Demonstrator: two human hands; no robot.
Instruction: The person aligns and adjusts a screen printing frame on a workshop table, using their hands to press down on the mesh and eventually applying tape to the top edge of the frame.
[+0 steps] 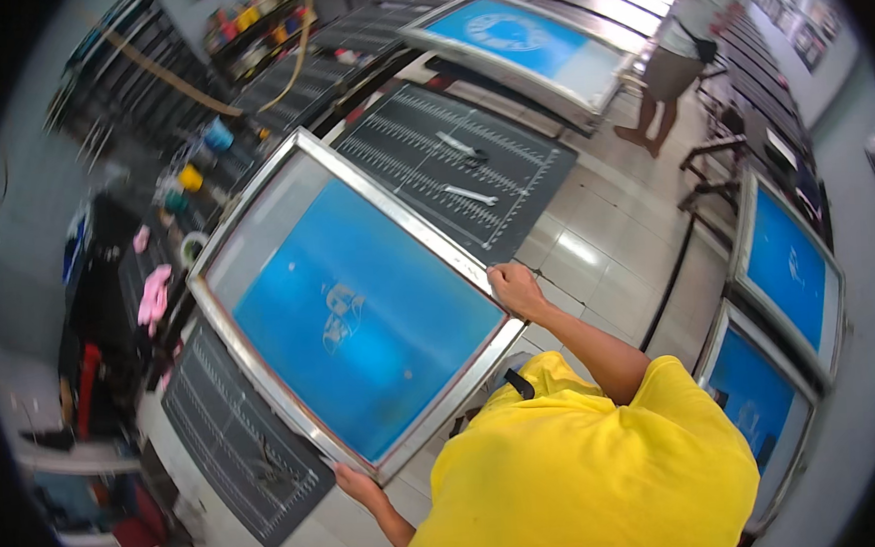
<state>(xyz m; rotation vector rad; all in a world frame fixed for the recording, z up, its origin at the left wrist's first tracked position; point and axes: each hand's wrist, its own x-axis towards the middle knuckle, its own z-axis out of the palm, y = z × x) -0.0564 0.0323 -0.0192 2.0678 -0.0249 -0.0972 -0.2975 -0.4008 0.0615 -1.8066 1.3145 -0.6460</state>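
Note:
A large screen printing frame point(394, 211), a metal border around blue-coated mesh with a small pale design, tilts in front of me. My right hand point(517, 291) is closed around its edge near the right corner. At the nearest lower corner my left hand point(358, 484) grips the border, its fingers partly hidden by the metal. Beneath and beyond the frame lie dark printing boards marked with white scales: one board point(520, 153) at the far side, another board point(217, 427) at the left. Two wrenches rest on the far board, a wrench point(463, 148) and a second wrench point(471, 194).
Another blue screen frame point(597, 93) lies at the back. More blue screens point(782, 252) lean at the right. A person point(679, 48) stands on the tiled floor point(595, 234) at the back right. Pots point(191, 178) and a pink cloth point(155, 296) are at the left.

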